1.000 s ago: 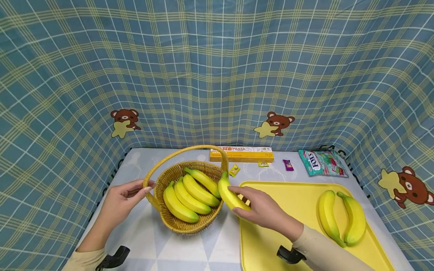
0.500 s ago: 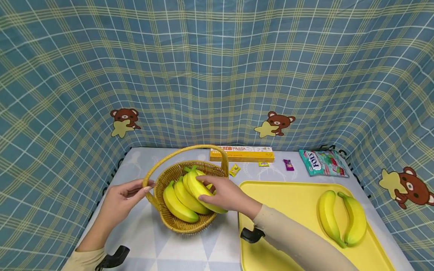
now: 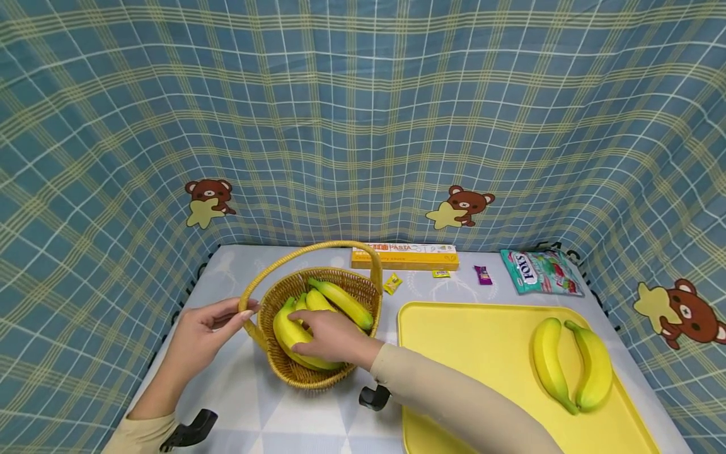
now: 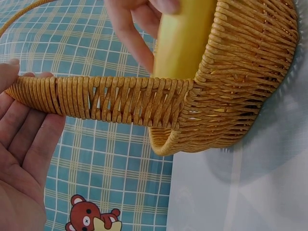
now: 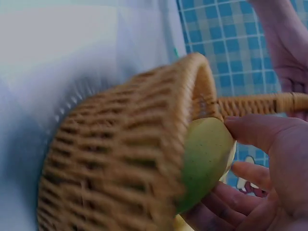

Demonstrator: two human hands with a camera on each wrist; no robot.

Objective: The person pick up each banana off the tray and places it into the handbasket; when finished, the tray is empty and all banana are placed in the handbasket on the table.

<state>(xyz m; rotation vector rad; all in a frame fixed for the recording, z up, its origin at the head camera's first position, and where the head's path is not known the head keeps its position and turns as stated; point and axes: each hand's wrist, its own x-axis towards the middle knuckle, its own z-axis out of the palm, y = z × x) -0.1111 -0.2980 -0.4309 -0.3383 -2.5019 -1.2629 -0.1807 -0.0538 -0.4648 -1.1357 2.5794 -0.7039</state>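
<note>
Placement is under way: right hand (image 3: pixel 331 337) grips a yellow banana (image 3: pixel 295 337) inside the woven wicker basket (image 3: pixel 317 375); left hand (image 3: pixel 201 334), fingers relaxed, steadies its handle (image 3: pixel 252 296). Next likely comes release.

Wicker basket (image 3: pixel 317 372) – round, tan weave, arched handle upright, sits just left of the yellow tray (image 3: pixel 488 334). Bananas (image 3: pixel 340 301) piled inside, lengthwise, yellow with green tips. One banana (image 3: pixel 292 333) at the left of the pile – fingers wrapped round it, low in the bowl.

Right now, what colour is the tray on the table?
Plain yellow tray, with two bananas lying on it; clearest in the head view.
</note>
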